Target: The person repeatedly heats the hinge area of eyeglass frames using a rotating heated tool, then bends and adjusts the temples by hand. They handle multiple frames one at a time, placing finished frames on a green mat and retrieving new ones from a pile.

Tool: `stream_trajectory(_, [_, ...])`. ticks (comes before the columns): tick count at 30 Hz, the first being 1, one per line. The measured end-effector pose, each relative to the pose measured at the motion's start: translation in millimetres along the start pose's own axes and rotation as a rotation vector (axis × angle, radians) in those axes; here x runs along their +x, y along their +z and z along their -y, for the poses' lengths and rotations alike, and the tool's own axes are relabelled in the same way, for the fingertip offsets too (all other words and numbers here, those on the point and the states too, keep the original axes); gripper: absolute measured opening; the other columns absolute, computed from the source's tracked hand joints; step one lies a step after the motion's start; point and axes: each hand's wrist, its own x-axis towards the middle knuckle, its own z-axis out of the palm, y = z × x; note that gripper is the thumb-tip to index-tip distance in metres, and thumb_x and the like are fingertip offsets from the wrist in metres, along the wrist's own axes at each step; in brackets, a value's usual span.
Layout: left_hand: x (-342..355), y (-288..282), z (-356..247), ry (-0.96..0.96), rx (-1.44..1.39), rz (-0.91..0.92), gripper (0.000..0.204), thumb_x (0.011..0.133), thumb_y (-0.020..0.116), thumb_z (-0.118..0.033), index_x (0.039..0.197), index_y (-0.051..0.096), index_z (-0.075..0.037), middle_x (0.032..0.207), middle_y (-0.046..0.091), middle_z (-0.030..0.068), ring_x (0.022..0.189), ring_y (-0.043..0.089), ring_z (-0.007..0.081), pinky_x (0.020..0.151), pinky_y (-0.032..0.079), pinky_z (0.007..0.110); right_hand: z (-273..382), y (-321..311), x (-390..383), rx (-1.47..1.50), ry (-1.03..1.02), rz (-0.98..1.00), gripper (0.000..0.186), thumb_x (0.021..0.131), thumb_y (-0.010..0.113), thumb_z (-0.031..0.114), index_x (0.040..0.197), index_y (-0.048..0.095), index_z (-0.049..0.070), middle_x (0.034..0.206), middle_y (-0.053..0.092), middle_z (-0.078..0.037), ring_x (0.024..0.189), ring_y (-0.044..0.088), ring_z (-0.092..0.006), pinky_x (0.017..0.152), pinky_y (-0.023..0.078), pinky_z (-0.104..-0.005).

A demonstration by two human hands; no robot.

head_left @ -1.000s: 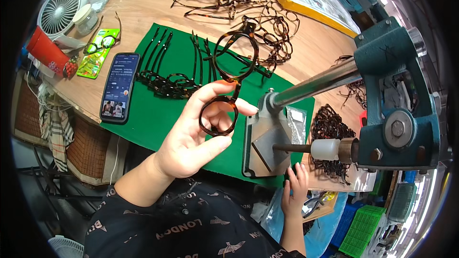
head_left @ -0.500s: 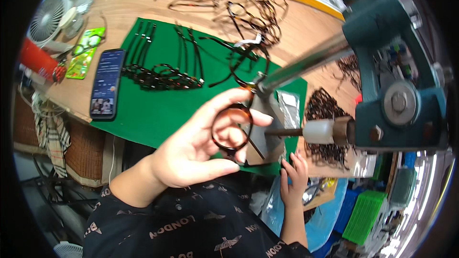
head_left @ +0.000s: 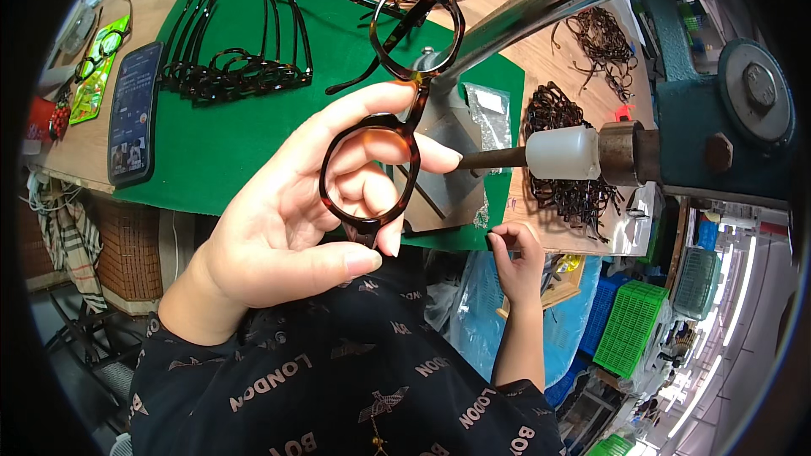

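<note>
Above the green mat (head_left: 211, 169), head view: the tortoiseshell frame (head_left: 416, 110) was up in the air, its two round rims one over the other, near the tip of the press rod (head_left: 498, 157).
Frame handling: it looked light and fairly stiff, smooth enough to slide on dry skin, and likely fragile at the thin rims and the end pieces.
Frame hold: the bridge seemed the sound place to grip; squeezing across a rim might bend it.
Left hand (head_left: 283, 203): index and middle fingers pinched the bridge between them, with the lower rim before the curled fingers; the thumb stood apart to the side, its tip near the rim's lower end.
Rod and fingertip: they overlapped in view; whether they touched could not be told.
Right hand (head_left: 519, 260): at the near table edge (head_left: 553, 241), fingers curled partway; nothing showed in it, though something small could have been hidden.
</note>
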Motion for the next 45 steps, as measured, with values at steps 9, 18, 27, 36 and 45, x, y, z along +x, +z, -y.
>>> stream_trajectory(9, [1, 1, 1, -0.022, -0.016, -0.009, 0.089, 0.064, 0.063, 0.003, 0.139, 0.016, 0.004, 0.119, 0.047, 0.029, 0.071, 0.057, 0.0169, 0.067, 0.048, 0.024, 7, -3, 12, -0.155, -0.154, 0.086, 0.009, 0.076, 0.064, 0.001, 0.081, 0.057, 0.002, 0.076, 0.054, -0.009, 0.068, 0.052, -0.0211, 0.058, 0.043, -0.0288])
stream_trajectory(18, [2, 0, 3, -0.032, -0.01, -0.009, 0.088, 0.064, 0.062, 0.005, 0.139, 0.017, 0.004, 0.119, 0.047, 0.0287, 0.07, 0.057, 0.0168, 0.068, 0.048, 0.025, 6, -5, 8, -0.059, -0.1, 0.102, 0.009, 0.075, 0.065, 0.0, 0.081, 0.058, 0.001, 0.079, 0.054, -0.009, 0.071, 0.054, -0.0201, 0.06, 0.045, -0.0269])
stream_trajectory(27, [2, 0, 3, -0.049, -0.011, 0.004, 0.088, 0.063, 0.062, 0.005, 0.139, 0.017, 0.004, 0.12, 0.047, 0.0278, 0.071, 0.057, 0.0166, 0.07, 0.048, 0.026, 11, -3, 11, -0.088, -0.076, 0.104, 0.008, 0.075, 0.064, 0.001, 0.08, 0.057, 0.001, 0.078, 0.054, -0.009, 0.07, 0.054, -0.0212, 0.061, 0.044, -0.0285])
stream_trajectory(36, [3, -7, 17, 0.048, 0.13, 0.068, 0.09, 0.068, 0.065, 0.003, 0.142, 0.015, -0.005, 0.127, 0.044, 0.0204, 0.09, 0.054, 0.0158, 0.066, 0.043, 0.022, 36, -14, 19, -0.254, -0.005, 0.232, 0.006, 0.078, 0.061, 0.002, 0.081, 0.055, 0.001, 0.077, 0.055, -0.011, 0.072, 0.055, -0.0217, 0.064, 0.043, -0.0286])
stream_trajectory(45, [6, 1, 36, -0.052, 0.294, 0.259, 0.089, 0.072, 0.059, 0.012, 0.143, 0.009, -0.006, 0.133, 0.04, 0.0165, 0.104, 0.051, 0.0169, 0.089, 0.042, 0.029, 99, -15, 28, 0.354, -0.239, 0.182, 0.012, 0.072, 0.057, -0.009, 0.08, 0.054, 0.0, 0.085, 0.06, -0.009, 0.081, 0.057, -0.02, 0.075, 0.043, -0.0289])
